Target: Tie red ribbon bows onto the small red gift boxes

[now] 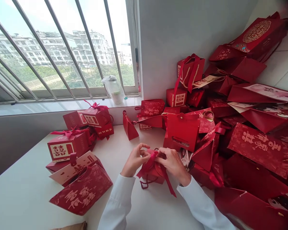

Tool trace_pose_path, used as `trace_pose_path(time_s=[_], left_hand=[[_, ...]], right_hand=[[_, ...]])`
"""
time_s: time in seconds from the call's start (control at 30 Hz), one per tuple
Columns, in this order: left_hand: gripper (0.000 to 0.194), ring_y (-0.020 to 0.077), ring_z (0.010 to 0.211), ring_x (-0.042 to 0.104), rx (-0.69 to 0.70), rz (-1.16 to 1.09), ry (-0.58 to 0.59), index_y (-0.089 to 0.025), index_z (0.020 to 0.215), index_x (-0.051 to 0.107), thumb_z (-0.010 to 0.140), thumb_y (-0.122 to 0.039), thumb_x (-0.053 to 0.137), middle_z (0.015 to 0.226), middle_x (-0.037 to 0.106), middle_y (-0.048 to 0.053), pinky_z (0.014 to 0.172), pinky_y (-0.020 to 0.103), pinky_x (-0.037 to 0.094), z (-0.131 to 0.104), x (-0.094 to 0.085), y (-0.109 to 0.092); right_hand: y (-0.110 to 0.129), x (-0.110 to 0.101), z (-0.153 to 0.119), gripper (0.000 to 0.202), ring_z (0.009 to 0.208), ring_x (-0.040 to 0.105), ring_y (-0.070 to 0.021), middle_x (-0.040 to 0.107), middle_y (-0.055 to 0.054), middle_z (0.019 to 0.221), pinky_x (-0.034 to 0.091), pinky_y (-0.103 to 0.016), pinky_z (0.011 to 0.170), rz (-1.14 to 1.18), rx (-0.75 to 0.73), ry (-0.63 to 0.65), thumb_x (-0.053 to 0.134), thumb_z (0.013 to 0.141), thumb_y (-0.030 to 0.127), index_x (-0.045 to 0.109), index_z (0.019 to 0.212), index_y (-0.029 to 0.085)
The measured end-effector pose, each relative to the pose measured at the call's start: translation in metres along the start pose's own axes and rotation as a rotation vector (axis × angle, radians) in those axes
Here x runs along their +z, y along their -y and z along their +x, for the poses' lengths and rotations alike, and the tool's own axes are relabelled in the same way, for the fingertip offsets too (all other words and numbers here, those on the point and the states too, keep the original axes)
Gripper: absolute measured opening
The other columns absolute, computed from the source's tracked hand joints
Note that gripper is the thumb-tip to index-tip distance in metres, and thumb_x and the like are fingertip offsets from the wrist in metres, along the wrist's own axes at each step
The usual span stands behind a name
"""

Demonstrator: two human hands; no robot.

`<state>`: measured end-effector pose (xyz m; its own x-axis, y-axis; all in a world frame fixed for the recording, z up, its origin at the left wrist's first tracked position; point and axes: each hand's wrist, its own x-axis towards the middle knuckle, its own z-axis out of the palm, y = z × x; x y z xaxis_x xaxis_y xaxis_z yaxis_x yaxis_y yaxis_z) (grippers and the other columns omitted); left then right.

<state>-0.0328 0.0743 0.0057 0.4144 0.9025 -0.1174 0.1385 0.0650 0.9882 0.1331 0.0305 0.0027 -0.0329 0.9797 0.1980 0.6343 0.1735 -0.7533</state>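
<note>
A small red gift box (155, 177) stands on the white table in front of me, a dark cord handle hanging at its front. Over its top runs a red ribbon (169, 184), gathered in a loop, one long tail falling to the right. My left hand (136, 159) pinches the ribbon from the left side, thumb and forefinger close together. From the right, my right hand (171, 161) grips the ribbon near its middle, its fingers closed. The fingers partly hide the box's top and the knot area.
Red gift boxes with bows (62, 145) stand at the left, beside a tilted red box (84, 191). A large heap of red boxes (256, 140) fills the right side. A clear plastic jug (115, 91) rests on the sill by the barred window. Brown cardboard (73, 226) shows at the front edge.
</note>
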Motion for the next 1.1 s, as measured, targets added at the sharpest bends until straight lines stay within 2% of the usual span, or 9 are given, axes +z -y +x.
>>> trace_pose_path(time_s=[0.07,0.17,0.23,0.37,0.43,0.67,0.9,1.1], left_hand=[[0.039,0.0096,0.058,0.049,0.008,0.014,-0.002,-0.016,0.096,0.049,0.068,-0.034,0.068,0.063,0.056,-0.003,0.054,0.021,0.032,0.0,0.0,0.001],[0.041,0.0102,0.057,0.049,0.024,0.068,-0.003,-0.016,0.101,0.047,0.069,-0.032,0.066,0.064,0.057,-0.003,0.052,0.021,0.032,0.0,0.001,0.003],[0.044,0.0105,0.057,0.049,0.036,0.091,-0.016,-0.016,0.104,0.046,0.067,-0.029,0.066,0.063,0.057,-0.004,0.052,0.022,0.033,0.0,0.002,0.003],[0.05,0.0106,0.057,0.05,0.022,0.075,-0.045,-0.016,0.107,0.043,0.064,-0.024,0.067,0.063,0.056,-0.005,0.054,0.022,0.035,-0.002,0.003,0.0],[0.052,0.0102,0.057,0.049,0.004,0.066,-0.04,-0.015,0.109,0.042,0.065,-0.026,0.067,0.063,0.056,-0.005,0.054,0.022,0.035,-0.003,0.002,-0.002],[0.051,0.013,0.061,0.054,-0.01,0.066,-0.029,-0.016,0.107,0.045,0.067,-0.035,0.069,0.063,0.06,-0.003,0.061,0.025,0.037,-0.004,-0.006,-0.002],[0.047,0.0138,0.068,0.054,-0.073,0.1,-0.037,-0.018,0.104,0.048,0.066,-0.035,0.068,0.067,0.056,-0.004,0.067,0.026,0.038,-0.006,-0.025,-0.004],[0.037,0.0141,0.07,0.052,-0.076,0.195,0.007,-0.018,0.098,0.049,0.069,-0.034,0.064,0.069,0.057,-0.002,0.069,0.027,0.039,-0.007,-0.032,-0.001]], right_hand=[[-0.002,-0.005,0.0,0.009,0.058,0.051,-0.0123,0.059,0.004,0.062,0.034,-0.022,0.054,0.087,0.002,0.059,0.06,0.076,0.029,0.062,0.079,0.021],[-0.004,-0.015,0.0,0.028,0.063,0.054,-0.0126,0.061,0.004,0.071,0.04,-0.022,0.058,0.205,-0.021,0.097,0.061,0.076,0.027,0.058,0.103,0.022],[-0.003,-0.019,0.0,0.031,0.071,0.057,-0.0131,0.062,0.002,0.081,0.042,-0.023,0.064,0.201,-0.083,0.075,0.059,0.078,0.023,0.056,0.109,0.023],[-0.001,-0.019,-0.002,0.012,0.08,0.058,-0.0137,0.061,-0.001,0.09,0.043,-0.025,0.075,0.097,-0.225,0.07,0.054,0.082,0.016,0.063,0.088,0.022],[-0.002,-0.017,-0.004,0.013,0.079,0.058,-0.0139,0.059,-0.001,0.087,0.043,-0.026,0.075,0.041,-0.254,0.051,0.052,0.085,0.015,0.063,0.082,0.021],[-0.018,-0.011,-0.013,0.017,0.087,0.056,-0.0166,0.06,-0.004,0.09,0.044,-0.027,0.077,-0.149,-0.402,-0.035,0.047,0.089,0.014,0.062,0.085,0.021],[-0.034,-0.007,-0.017,0.022,0.08,0.056,-0.0154,0.061,-0.004,0.084,0.045,-0.026,0.07,-0.288,-0.528,-0.203,0.043,0.092,0.016,0.063,0.084,0.021],[-0.036,-0.002,-0.016,0.019,0.079,0.056,-0.0156,0.061,-0.004,0.084,0.046,-0.027,0.069,-0.287,-0.551,-0.256,0.045,0.092,0.014,0.061,0.084,0.02]])
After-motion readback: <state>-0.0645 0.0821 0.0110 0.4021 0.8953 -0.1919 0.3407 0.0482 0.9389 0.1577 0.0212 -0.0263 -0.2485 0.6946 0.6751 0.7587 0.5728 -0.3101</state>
